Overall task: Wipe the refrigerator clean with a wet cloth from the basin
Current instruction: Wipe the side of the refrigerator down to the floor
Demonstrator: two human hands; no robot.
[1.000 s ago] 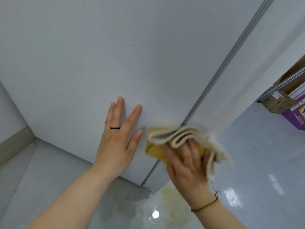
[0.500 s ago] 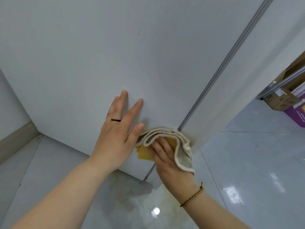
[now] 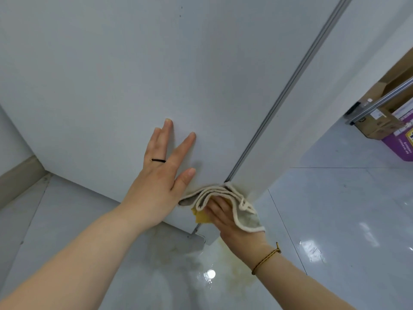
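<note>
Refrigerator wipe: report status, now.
Left hand flat on refrigerator. Right hand presses cloth low by door seam. Nothing in the way.

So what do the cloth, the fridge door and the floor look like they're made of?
Cloth: soft woven fabric, cream with a corded hem and a yellow underside; it folds limply. Fridge door: smooth matte white panel, probably painted metal, though plastic is possible. Floor: glossy pale tile, judging by grout lines and light reflections.
</note>
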